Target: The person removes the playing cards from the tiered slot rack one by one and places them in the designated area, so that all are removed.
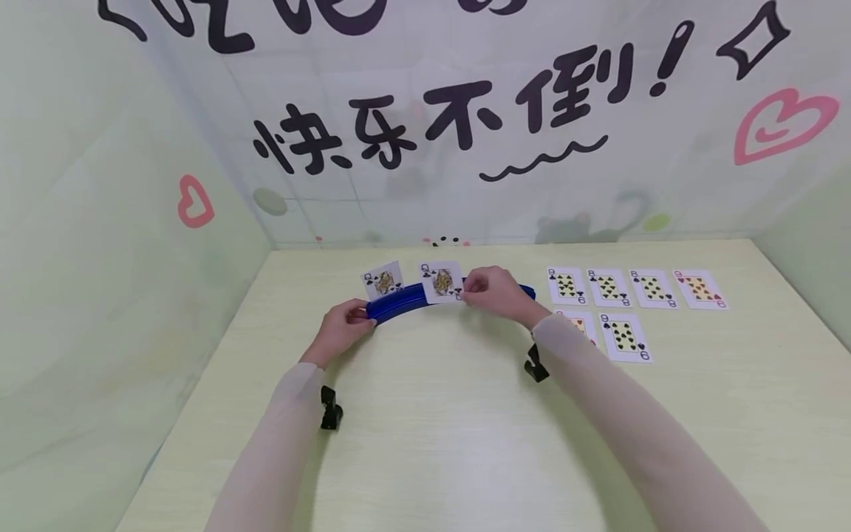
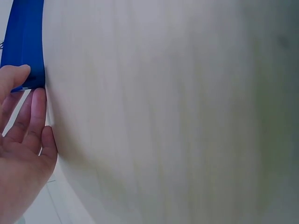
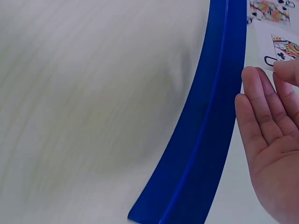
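A curved blue card holder (image 1: pixel 397 304) lies on the table, and my left hand (image 1: pixel 339 332) grips its left end between thumb and fingers, also seen with the blue holder (image 2: pixel 28 42) in the left wrist view. One queen card (image 1: pixel 383 282) stands tilted in the holder near that end. My right hand (image 1: pixel 501 294) pinches the edge of a queen of clubs (image 1: pixel 442 279), held upright over the holder's middle. In the right wrist view, thumb and forefinger hold this queen of clubs (image 3: pixel 268 46) beside the blue strip, other fingers extended.
Face-up playing cards lie in two rows at the right, among them a nine of spades (image 1: pixel 625 338) and a nine of hearts (image 1: pixel 700 289). My right sleeve (image 1: pixel 598 369) covers part of one red card (image 1: pixel 580 323). A printed cloth wall (image 1: pixel 399 207) stands behind the table.
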{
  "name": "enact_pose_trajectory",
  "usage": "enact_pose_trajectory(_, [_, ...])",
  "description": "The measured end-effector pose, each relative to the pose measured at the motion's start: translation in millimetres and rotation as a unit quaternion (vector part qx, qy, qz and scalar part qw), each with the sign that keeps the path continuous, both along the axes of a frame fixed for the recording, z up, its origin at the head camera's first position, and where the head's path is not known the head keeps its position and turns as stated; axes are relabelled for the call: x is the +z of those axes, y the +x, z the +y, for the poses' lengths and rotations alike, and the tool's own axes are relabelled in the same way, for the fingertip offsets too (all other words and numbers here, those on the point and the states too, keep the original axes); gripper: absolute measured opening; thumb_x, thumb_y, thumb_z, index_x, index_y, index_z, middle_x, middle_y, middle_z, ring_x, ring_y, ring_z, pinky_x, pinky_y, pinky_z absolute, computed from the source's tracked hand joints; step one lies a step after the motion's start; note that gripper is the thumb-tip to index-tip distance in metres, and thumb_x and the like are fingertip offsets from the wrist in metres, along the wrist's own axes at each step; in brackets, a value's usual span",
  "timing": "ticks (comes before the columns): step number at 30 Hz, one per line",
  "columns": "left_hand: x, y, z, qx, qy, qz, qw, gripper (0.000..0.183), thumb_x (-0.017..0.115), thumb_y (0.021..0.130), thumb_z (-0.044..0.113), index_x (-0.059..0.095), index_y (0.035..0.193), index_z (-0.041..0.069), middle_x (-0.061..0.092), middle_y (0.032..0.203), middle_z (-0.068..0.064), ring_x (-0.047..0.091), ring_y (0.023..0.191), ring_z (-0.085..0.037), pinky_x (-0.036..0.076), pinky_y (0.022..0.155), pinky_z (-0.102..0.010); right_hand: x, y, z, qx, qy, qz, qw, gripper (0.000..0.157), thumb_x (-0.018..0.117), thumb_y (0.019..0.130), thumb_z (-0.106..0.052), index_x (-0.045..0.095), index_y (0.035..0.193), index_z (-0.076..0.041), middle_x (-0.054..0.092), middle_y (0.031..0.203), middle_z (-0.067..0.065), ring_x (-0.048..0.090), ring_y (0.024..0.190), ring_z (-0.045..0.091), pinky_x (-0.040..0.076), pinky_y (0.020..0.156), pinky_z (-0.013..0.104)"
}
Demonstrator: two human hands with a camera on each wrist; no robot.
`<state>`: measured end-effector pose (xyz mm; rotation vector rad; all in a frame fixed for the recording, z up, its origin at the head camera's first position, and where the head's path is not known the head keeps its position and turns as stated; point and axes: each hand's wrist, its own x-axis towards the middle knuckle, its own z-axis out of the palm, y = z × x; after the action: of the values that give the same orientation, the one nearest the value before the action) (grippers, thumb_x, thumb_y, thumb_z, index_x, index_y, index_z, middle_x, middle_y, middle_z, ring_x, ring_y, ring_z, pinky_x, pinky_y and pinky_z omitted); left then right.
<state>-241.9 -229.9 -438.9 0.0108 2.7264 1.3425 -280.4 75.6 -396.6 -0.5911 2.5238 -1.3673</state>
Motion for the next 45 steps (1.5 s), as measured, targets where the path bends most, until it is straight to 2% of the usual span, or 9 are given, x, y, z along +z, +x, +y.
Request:
enact_pose_trajectory(5, [-2.1,-0.5,-3,0.001,0.005,0.007,1.0,0.038,0.063,0.086,0.008,0.053,0.122,-0.001,0.059,0.106,-0.019,0.059,0.094,-0.027,0.049,0.081,-0.036,6.4,1.9,26,-0.001,-0.03,0.005,1.0,0.008,0.061,0.084,-0.008,0.059,0.085,0.0,0.063,0.079,0.01,0.062,0.077,0.027,0.048,0.069,0.031])
enact_pose_trajectory(10, [-3.2,-1.2,-5,-0.005,0.006,0.013,0.9999,0.038,0.063,0.086,0.008,0.053,0.121,-0.001,0.059,0.106,-0.019,0.059,0.094,-0.027,0.048,0.081,-0.036,11.6,2.0,51,-0.007,-0.044,-0.003,0.999,0.011,0.059,0.087,-0.009,0.056,0.088,0.001,0.065,0.078,0.013,0.065,0.074,0.028,0.051,0.072,0.037])
enact_pose_trajectory(15, [-4.1,-1.4,-7,-0.003,0.004,0.014,0.9999,0.036,0.063,0.086,0.008,0.054,0.12,-0.001,0.059,0.105,-0.019,0.059,0.093,-0.027,0.049,0.081,-0.036,12.2,1.2,74,-0.028,-0.034,-0.001,0.999,0.015,0.059,0.089,-0.011,0.056,0.095,0.002,0.065,0.082,0.014,0.065,0.076,0.026,0.05,0.075,0.043])
enact_pose_trajectory(21, [-6.4,-0.1,-6,-0.002,0.005,0.014,0.9999,0.034,0.063,0.086,0.007,0.055,0.118,-0.001,0.06,0.104,-0.019,0.059,0.093,-0.027,0.048,0.081,-0.035,11.1,6.2,107,-0.061,-0.017,0.008,0.998,0.02,0.057,0.09,-0.01,0.057,0.103,0.005,0.064,0.088,0.019,0.063,0.083,0.035,0.048,0.078,0.047])
enact_pose_trajectory(32, [-7.9,-0.5,-7,0.0,0.014,0.003,0.9999,0.035,0.062,0.087,0.008,0.054,0.119,0.0,0.059,0.107,-0.019,0.058,0.094,-0.027,0.048,0.082,-0.035,11.7,16.0,160,-0.103,0.042,0.024,0.994,0.022,0.057,0.09,-0.015,0.058,0.102,0.004,0.064,0.087,0.02,0.062,0.08,0.033,0.049,0.073,0.041])
enact_pose_trajectory(39, [-5.7,2.1,-6,-0.023,0.032,0.038,0.9985,0.032,0.066,0.085,0.012,0.057,0.112,-0.002,0.06,0.098,-0.017,0.06,0.086,-0.024,0.05,0.076,-0.033,12.0,23.4,181,-0.115,0.063,0.027,0.991,0.022,0.054,0.091,-0.016,0.057,0.099,0.004,0.064,0.086,0.021,0.063,0.078,0.031,0.05,0.072,0.042])
enact_pose_trajectory(45, [-7.0,-1.7,-5,-0.012,0.018,0.014,0.9997,0.033,0.063,0.086,0.009,0.055,0.117,-0.001,0.06,0.105,-0.018,0.059,0.093,-0.027,0.048,0.082,-0.037,10.7,32.9,204,-0.131,0.082,0.019,0.988,0.024,0.055,0.091,-0.017,0.056,0.101,0.005,0.064,0.084,0.015,0.063,0.076,0.029,0.05,0.071,0.036])
